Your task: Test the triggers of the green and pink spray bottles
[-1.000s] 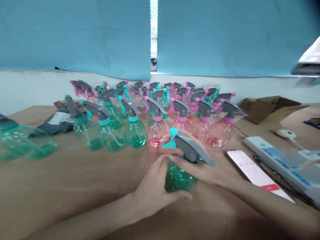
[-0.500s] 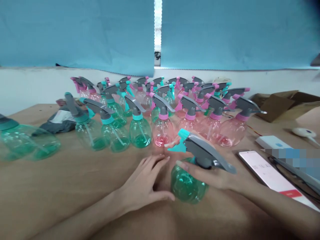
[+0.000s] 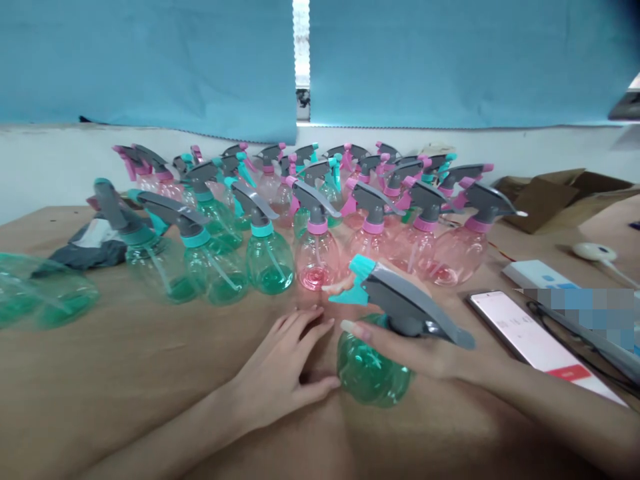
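My right hand is closed around the neck of a green spray bottle, which tilts towards the right. The bottle has a grey trigger head with a teal nozzle pointing left. Just left of it, my left hand lies open over the tabletop, fingers spread, its thumb tip close to the bottle; whether they touch I cannot tell. In front of my hands stand a green spray bottle and a pink spray bottle, part of a front row of several.
Several more spray bottles crowd the back of the wooden table. A phone and a white box lie at the right, with a brown cardboard box behind. A dark plastic bag is at the left.
The view has shifted slightly to the right, so the background things sit further left. My right hand keeps its hold on the bottle; my left hand stays open beside it.
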The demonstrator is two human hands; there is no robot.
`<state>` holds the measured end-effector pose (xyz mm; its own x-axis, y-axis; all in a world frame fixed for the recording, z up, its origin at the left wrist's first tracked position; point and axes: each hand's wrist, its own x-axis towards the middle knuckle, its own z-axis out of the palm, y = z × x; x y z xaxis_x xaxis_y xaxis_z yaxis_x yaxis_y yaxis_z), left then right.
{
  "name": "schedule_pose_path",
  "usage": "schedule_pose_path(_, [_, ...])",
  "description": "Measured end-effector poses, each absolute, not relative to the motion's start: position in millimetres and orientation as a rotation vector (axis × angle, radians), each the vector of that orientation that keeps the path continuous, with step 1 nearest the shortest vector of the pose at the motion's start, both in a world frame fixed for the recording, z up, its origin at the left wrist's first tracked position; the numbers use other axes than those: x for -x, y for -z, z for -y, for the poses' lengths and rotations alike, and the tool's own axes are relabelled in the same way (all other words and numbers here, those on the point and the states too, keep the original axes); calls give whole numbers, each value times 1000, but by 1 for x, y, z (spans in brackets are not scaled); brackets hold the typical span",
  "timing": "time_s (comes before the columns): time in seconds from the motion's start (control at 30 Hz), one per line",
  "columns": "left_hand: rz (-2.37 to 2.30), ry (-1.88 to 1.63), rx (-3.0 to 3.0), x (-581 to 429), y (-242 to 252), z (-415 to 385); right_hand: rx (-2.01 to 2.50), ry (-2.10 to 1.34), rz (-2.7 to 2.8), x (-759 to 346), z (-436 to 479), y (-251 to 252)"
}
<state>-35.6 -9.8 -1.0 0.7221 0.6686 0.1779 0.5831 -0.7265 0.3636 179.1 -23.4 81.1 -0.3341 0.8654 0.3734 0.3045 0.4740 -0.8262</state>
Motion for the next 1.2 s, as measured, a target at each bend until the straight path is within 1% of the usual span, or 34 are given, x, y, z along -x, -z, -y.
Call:
schedule_pose_path(0.07, [-1012, -401, -2670, 35, 2, 10, 965, -857, 1842, -179, 24, -78])
schedule_pose_path(0.2, [-1039, -313, -2696, 34, 2, 10, 947, -799, 1868, -180, 23, -64])
schedule_pose_path(0.33, [-1022, -302, -2687, 34, 0, 10, 912, -782, 1871, -182, 22, -54])
schedule_pose_path(0.67, [-1013, -326, -2699, 35, 0, 10, 816, -884, 1912, -179, 20, -70])
schedule_pose_path(0.93, [-1020, -327, -2699, 34, 0, 10, 1066, -709, 1978, -185, 25, -71])
schedule_pose_path(1.1, [-1018, -319, -2695, 35, 0, 10, 1019, -681, 1928, -183, 26, -71])
schedule_pose_path(1.2, [-1020, -312, -2695, 35, 0, 10, 1114, -720, 1936, -183, 28, -73])
